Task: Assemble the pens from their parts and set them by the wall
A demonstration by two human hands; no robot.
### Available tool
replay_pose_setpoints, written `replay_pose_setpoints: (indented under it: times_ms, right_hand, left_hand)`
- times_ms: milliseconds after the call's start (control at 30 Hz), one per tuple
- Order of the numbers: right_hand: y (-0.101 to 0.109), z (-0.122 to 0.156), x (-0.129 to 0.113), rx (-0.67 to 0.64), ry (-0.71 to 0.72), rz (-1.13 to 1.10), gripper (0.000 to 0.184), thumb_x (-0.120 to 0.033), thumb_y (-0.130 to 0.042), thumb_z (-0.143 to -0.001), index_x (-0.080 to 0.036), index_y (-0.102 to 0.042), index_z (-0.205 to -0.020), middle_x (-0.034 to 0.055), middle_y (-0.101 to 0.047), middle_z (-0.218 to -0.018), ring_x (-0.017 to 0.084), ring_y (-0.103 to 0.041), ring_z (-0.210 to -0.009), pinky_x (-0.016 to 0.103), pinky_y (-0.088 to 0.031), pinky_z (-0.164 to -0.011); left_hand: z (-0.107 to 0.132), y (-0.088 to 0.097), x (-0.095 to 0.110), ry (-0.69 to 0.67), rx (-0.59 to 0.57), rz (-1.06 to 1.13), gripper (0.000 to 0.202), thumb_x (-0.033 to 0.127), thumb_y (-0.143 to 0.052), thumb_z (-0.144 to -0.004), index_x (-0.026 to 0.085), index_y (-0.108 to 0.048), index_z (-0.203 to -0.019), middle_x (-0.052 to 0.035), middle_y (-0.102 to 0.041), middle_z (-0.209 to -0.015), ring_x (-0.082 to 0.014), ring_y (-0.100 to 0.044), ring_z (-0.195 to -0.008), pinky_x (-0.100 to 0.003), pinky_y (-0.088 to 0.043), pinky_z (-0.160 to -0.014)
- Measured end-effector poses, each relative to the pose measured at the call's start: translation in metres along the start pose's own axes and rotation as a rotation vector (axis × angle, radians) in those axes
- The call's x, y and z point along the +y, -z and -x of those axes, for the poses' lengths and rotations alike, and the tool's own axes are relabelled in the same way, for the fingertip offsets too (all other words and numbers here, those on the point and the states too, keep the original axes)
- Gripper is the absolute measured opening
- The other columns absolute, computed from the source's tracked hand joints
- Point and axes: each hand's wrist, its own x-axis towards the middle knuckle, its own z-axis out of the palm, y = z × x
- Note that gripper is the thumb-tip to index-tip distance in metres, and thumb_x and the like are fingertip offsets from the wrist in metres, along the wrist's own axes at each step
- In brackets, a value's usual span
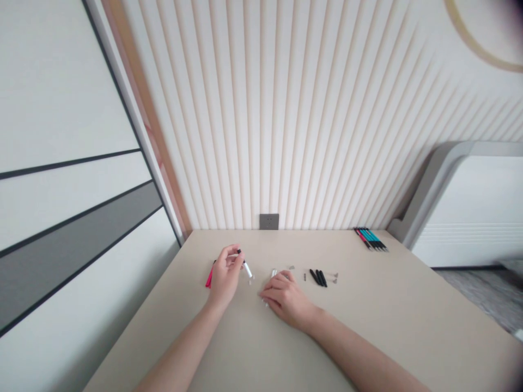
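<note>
Between the thumb and fingers of my left hand [227,270] is a slim pen part, with a black top and a white barrel [248,270] slanting down to the right. Tiny clear pieces [250,282] lie just below its lower end. Pink pen barrels [210,277] rest on the table, partly behind my left hand. My right hand [285,295] lies low on the table, its fingers bent together beside small clear bits [265,302]. Whatever is under those fingertips is too small to name. White tubes [274,273] show just beyond its knuckles.
Several black pen barrels [318,277] lie right of my right hand, with small metal clips [335,277] beside them. A row of blue, pink and black pens [371,239] sits at the table's back right. A wall socket [269,221] is above the back edge of the beige table [368,326].
</note>
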Motion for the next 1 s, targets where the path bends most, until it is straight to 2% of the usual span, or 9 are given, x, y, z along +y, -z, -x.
replay_pose_setpoints:
  times_ms: [100,200,433,500,600,667,733,833,1000]
  right_hand:
    - [0.002,0.0,-0.001,-0.014,-0.01,0.009,0.013,-0.024,-0.056,-0.093,-0.026,-0.069,-0.094,0.0005,-0.069,-0.091,0.016,-0.056,-0.09,0.036,-0.032,-0.092]
    - [0.004,-0.001,-0.003,-0.032,-0.008,0.02,0.012,-0.027,-0.058,-0.092,-0.025,-0.069,-0.089,0.0008,-0.068,-0.091,0.016,-0.057,-0.09,0.035,-0.033,-0.092]
    - [0.005,-0.003,-0.006,-0.006,-0.003,0.021,0.018,-0.027,-0.053,-0.096,-0.022,-0.067,-0.086,0.0023,-0.069,-0.085,0.017,-0.059,-0.088,0.035,-0.035,-0.091]
    - [0.01,-0.002,-0.003,0.035,-0.038,0.012,0.02,-0.027,-0.05,-0.097,-0.021,-0.066,-0.087,0.0025,-0.069,-0.081,0.017,-0.06,-0.084,0.035,-0.036,-0.089]
    - [0.021,0.003,0.005,0.198,-0.206,-0.057,0.022,-0.029,-0.047,-0.098,-0.021,-0.066,-0.091,0.0042,-0.07,-0.083,0.017,-0.062,-0.079,0.034,-0.041,-0.083]
    - [0.027,0.007,0.012,0.311,-0.322,-0.14,0.022,-0.033,-0.049,-0.097,-0.021,-0.067,-0.091,0.0051,-0.071,-0.086,0.019,-0.063,-0.081,0.033,-0.043,-0.079]
    - [0.029,0.01,0.018,0.371,-0.394,-0.215,0.023,-0.038,-0.052,-0.095,-0.022,-0.068,-0.093,0.0053,-0.071,-0.087,0.02,-0.064,-0.081,0.033,-0.046,-0.076]
    - [0.026,0.012,0.021,0.377,-0.414,-0.276,0.025,-0.042,-0.056,-0.092,-0.022,-0.07,-0.097,0.0055,-0.072,-0.088,0.02,-0.065,-0.081,0.034,-0.048,-0.076]
    - [0.025,0.01,0.013,0.349,-0.353,-0.259,0.022,-0.039,-0.056,-0.093,-0.023,-0.071,-0.094,0.0055,-0.073,-0.089,0.02,-0.065,-0.082,0.034,-0.047,-0.076]
  left_hand:
    - [0.001,-0.003,0.003,0.052,-0.021,0.095,0.041,0.041,-0.066,-0.079,0.017,-0.058,-0.111,-0.0031,-0.068,-0.085,-0.0161,-0.067,-0.071,-0.026,-0.053,-0.068]
    - [0.002,-0.006,0.001,0.074,-0.069,0.144,0.035,0.041,-0.068,-0.077,0.016,-0.06,-0.1,-0.0028,-0.068,-0.078,-0.0185,-0.068,-0.076,-0.028,-0.053,-0.072]
    - [0.006,-0.009,-0.006,0.069,-0.156,0.142,0.026,0.041,-0.065,-0.081,0.017,-0.056,-0.086,-0.0017,-0.067,-0.075,-0.0179,-0.066,-0.074,-0.029,-0.052,-0.073]
    - [0.008,-0.011,-0.004,0.06,-0.183,0.114,0.027,0.043,-0.064,-0.081,0.017,-0.056,-0.084,-0.0004,-0.065,-0.07,-0.0169,-0.064,-0.068,-0.028,-0.051,-0.068]
    - [0.011,-0.013,0.0,0.046,-0.192,0.081,0.027,0.043,-0.064,-0.081,0.017,-0.055,-0.081,0.0023,-0.06,-0.061,-0.0142,-0.059,-0.059,-0.023,-0.046,-0.059]
    - [0.014,-0.015,0.0,0.046,-0.202,0.095,0.026,0.041,-0.064,-0.082,0.017,-0.055,-0.08,0.0032,-0.058,-0.061,-0.0129,-0.056,-0.058,-0.022,-0.044,-0.057]
    - [0.016,-0.017,-0.001,0.045,-0.228,0.125,0.025,0.04,-0.065,-0.082,0.017,-0.055,-0.081,0.0032,-0.058,-0.062,-0.0127,-0.056,-0.059,-0.022,-0.043,-0.057]
    - [0.018,-0.019,-0.004,0.027,-0.262,0.157,0.023,0.038,-0.065,-0.082,0.017,-0.056,-0.082,0.0026,-0.057,-0.066,-0.0133,-0.056,-0.063,-0.023,-0.044,-0.061]
    - [0.019,-0.02,-0.005,0.011,-0.268,0.146,0.023,0.038,-0.065,-0.083,0.017,-0.055,-0.084,0.0016,-0.058,-0.069,-0.0143,-0.056,-0.068,-0.024,-0.044,-0.065]
